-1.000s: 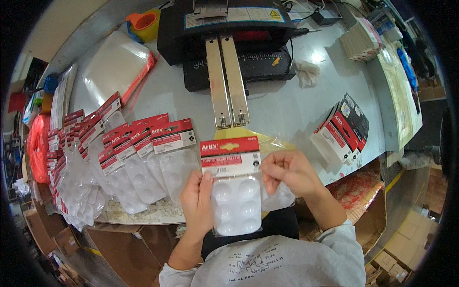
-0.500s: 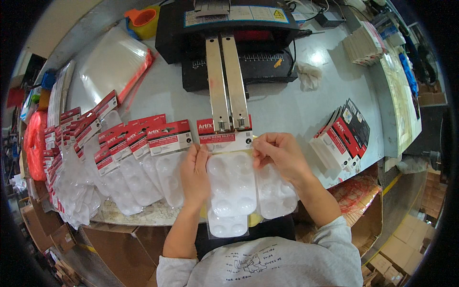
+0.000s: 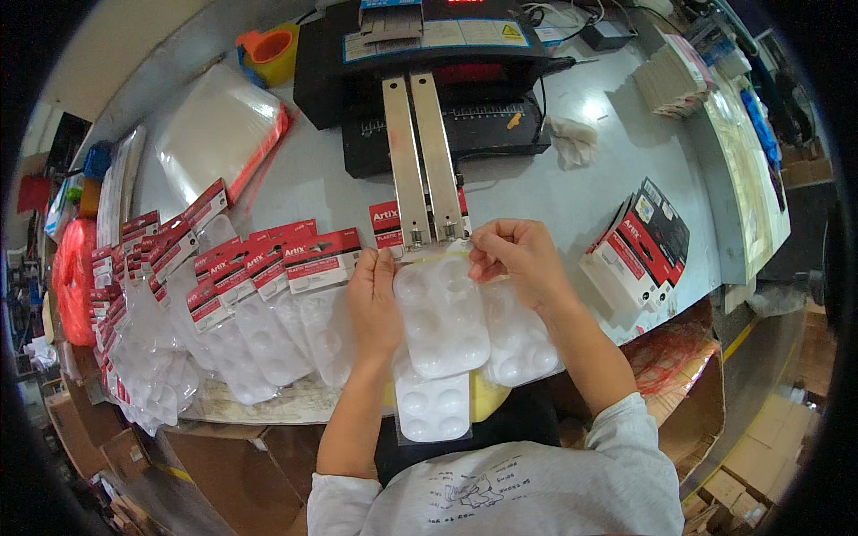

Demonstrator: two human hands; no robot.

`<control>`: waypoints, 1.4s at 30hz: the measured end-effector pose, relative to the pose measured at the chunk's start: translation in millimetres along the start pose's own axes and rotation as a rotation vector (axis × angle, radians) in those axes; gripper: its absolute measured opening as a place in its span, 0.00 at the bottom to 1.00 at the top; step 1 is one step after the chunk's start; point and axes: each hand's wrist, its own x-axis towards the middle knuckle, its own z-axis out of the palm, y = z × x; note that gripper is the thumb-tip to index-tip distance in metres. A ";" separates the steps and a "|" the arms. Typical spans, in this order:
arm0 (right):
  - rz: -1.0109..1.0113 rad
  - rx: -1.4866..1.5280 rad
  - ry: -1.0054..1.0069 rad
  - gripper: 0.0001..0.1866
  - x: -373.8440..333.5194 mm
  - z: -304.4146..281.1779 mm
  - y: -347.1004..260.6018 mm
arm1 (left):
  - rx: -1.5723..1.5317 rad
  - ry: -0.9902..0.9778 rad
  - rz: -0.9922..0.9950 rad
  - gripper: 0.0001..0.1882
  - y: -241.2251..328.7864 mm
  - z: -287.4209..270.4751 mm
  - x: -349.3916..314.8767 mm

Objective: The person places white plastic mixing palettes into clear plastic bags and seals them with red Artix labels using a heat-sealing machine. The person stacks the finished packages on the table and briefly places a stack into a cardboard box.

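Between my hands lies a white plastic paint palette (image 3: 442, 326) in a clear bag, with a red and white header card (image 3: 386, 221) at its far end. That card sits under the ends of two metal arms (image 3: 435, 170) reaching out of a black machine (image 3: 429, 67). My left hand (image 3: 374, 299) pinches the bag's left upper corner, thumb and fingers together. At the right upper corner, my right hand (image 3: 518, 259) is closed on the card's edge, fingers curled. Another bagged palette (image 3: 433, 406) shows below, and more palettes (image 3: 518, 344) lie under my right wrist.
Carded palette packs (image 3: 268, 304) overlap across the left of the table. A stack of folded header cards (image 3: 639, 255) stands at the right. Clear bags (image 3: 219, 134) lie at the far left, near a yellow and orange container (image 3: 271, 54). A crumpled tissue (image 3: 574, 141) is beside the machine.
Both hands have moved slightly away from me, pushing the palette and its card farther under the metal arms. Less of the card shows now. The view has shifted a little.
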 end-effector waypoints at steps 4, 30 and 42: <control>0.017 -0.059 0.044 0.09 -2.8 9.8 -7.7 | 0.055 -0.006 0.001 0.11 -9.9 -2.2 0.9; -0.533 -0.917 0.890 0.30 -114.9 -70.0 -69.8 | -0.139 -0.226 0.083 0.08 54.1 23.7 -69.1; -0.506 -0.785 -0.169 0.14 -68.6 29.9 -51.3 | 0.021 -0.287 -0.047 0.07 70.0 -18.0 -103.1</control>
